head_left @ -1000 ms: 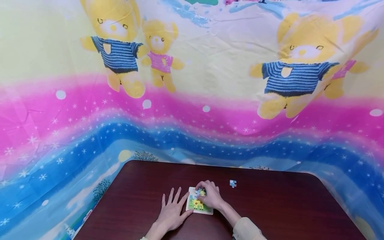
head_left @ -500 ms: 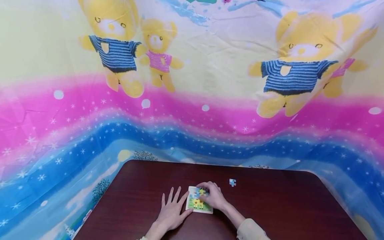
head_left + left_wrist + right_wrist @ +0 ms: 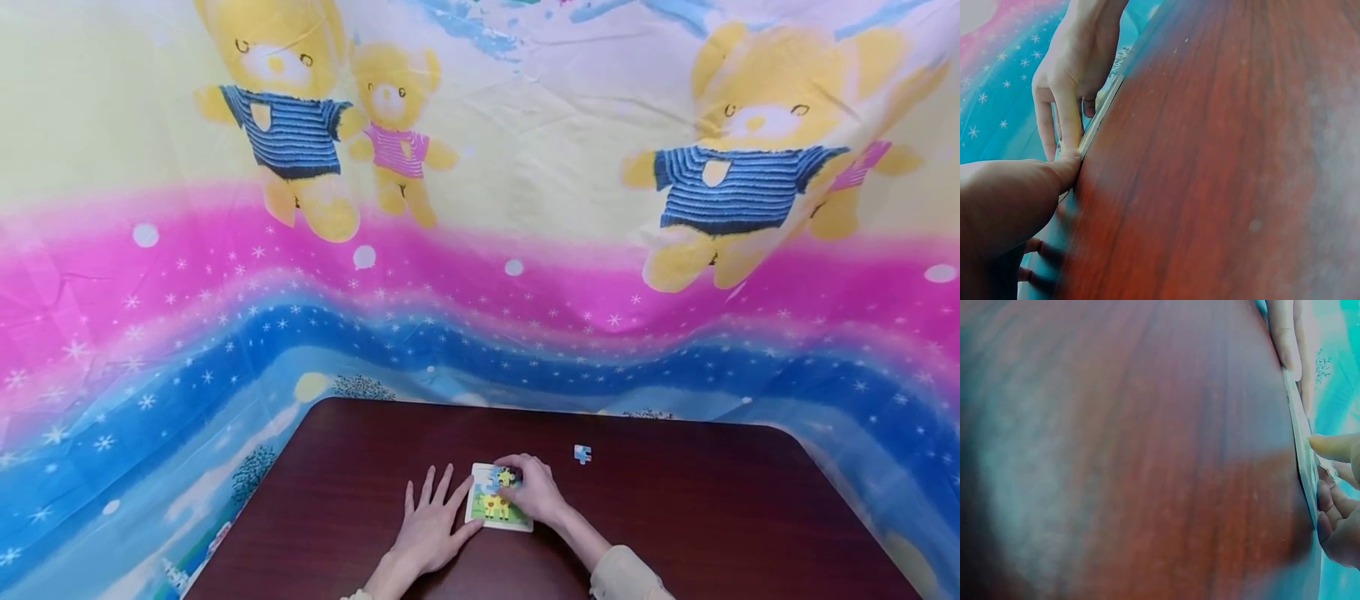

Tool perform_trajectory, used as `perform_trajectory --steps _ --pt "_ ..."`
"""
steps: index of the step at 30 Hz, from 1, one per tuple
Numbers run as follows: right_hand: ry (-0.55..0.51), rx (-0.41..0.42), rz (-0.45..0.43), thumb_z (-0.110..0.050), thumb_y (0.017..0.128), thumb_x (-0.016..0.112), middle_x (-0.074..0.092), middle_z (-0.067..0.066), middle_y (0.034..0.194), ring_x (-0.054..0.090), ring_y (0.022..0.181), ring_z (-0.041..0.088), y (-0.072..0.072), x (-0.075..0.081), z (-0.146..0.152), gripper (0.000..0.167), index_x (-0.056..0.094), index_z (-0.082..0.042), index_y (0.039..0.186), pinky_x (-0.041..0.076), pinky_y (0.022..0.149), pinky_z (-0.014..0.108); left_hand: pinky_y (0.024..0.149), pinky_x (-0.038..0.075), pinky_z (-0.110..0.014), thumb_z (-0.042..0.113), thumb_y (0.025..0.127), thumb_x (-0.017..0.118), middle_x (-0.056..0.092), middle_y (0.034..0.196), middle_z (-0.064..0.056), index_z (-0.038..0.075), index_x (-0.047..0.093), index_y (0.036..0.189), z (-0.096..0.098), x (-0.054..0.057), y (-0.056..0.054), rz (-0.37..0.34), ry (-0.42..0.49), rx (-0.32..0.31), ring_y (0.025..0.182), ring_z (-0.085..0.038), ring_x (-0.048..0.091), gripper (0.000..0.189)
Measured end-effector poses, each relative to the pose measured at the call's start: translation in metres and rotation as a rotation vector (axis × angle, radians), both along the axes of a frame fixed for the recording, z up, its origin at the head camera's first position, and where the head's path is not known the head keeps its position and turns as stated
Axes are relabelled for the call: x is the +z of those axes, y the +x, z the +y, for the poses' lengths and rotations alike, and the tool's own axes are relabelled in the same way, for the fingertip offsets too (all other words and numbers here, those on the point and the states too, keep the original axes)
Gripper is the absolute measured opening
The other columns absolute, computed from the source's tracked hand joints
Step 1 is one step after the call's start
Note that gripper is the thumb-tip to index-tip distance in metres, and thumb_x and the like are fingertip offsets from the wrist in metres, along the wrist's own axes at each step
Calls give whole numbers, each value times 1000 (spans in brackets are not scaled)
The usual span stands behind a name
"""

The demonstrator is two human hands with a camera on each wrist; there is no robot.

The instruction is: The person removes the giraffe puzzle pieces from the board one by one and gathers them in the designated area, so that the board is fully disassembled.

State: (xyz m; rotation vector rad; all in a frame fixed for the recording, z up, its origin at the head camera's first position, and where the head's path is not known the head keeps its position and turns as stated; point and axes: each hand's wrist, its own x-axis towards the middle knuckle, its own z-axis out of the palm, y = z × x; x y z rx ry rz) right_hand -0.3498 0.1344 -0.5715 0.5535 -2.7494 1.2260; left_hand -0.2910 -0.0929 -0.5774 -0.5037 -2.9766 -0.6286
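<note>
A small jigsaw puzzle board (image 3: 517, 527) with a white border and a yellow giraffe on green and blue lies near the table's front. My left hand (image 3: 431, 527) rests with fingers spread at its left side, thumb and forefinger along the edge. In the left wrist view that thumb presses the edge of the board (image 3: 1099, 119). My right hand (image 3: 538, 492) curls over the board's upper right, pinching a yellow-and-blue puzzle piece (image 3: 506, 477) between thumb and fingers. In the right wrist view the right fingers (image 3: 1334, 509) hide most of that piece.
A loose blue-and-white puzzle piece (image 3: 582, 454) lies on the dark brown table (image 3: 675, 500), beyond the right hand. Behind the table hangs a curtain (image 3: 525, 333) printed with teddy bears and snowflakes.
My right hand has shifted slightly right over the board, and more of the yellow-and-blue puzzle piece shows. The left hand stays at the board's left edge.
</note>
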Motion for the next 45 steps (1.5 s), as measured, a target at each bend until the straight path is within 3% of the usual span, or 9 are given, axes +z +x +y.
perform_trajectory --steps 5,8,16,21,25,29,37,45 --pt "-61 3 22 -4 95 82 76 9 109 60 87 8 -2 -2 3 31 78 -4 126 51 72 22 124 23 -87 62 105 62 39 176 -22 23 51 166 1 1 0 3 3 0 165 -55 29 73" --pt "-83 18 35 0 95 81 72 6 102 55 80 5 -4 -2 4 30 77 -3 125 48 68 21 125 23 -86 62 105 62 39 176 -22 24 51 166 1 1 0 4 6 2 165 -54 29 73" --pt "-122 69 -24 0 91 85 70 8 106 55 85 11 -2 -5 8 48 72 0 136 44 71 22 125 21 -87 62 105 63 38 177 -22 23 50 166 0 1 0 -9 6 -1 166 -55 28 74" --pt "-179 57 -24 5 86 86 73 12 112 63 91 17 -1 -7 7 69 61 0 150 52 77 23 124 20 -88 61 104 64 39 176 -23 23 51 166 -2 -2 1 -12 16 0 165 -56 28 74" --pt "-198 54 -13 8 87 86 73 13 112 67 93 20 -1 -7 9 74 57 -1 154 58 80 27 125 20 -87 61 105 63 39 176 -23 23 51 166 -2 -3 0 -18 20 6 165 -56 28 73" --pt "-210 27 -18 9 86 85 73 12 110 68 91 18 -2 -7 11 68 61 2 149 56 78 24 126 19 -87 61 105 63 37 178 -22 24 49 167 -2 -2 -2 -33 27 4 166 -55 26 73" --pt "-180 -17 25 3 88 87 75 8 99 69 83 8 -4 -10 9 33 79 2 120 54 72 18 126 18 -87 61 105 63 37 177 -22 23 50 166 -2 1 -1 -36 32 5 166 -55 26 73" --pt "-171 3 19 -1 89 88 75 8 101 67 84 8 -1 -11 7 29 81 1 117 57 75 20 126 18 -86 62 105 62 37 178 -22 24 50 166 -1 0 0 -29 34 2 167 -54 26 73"
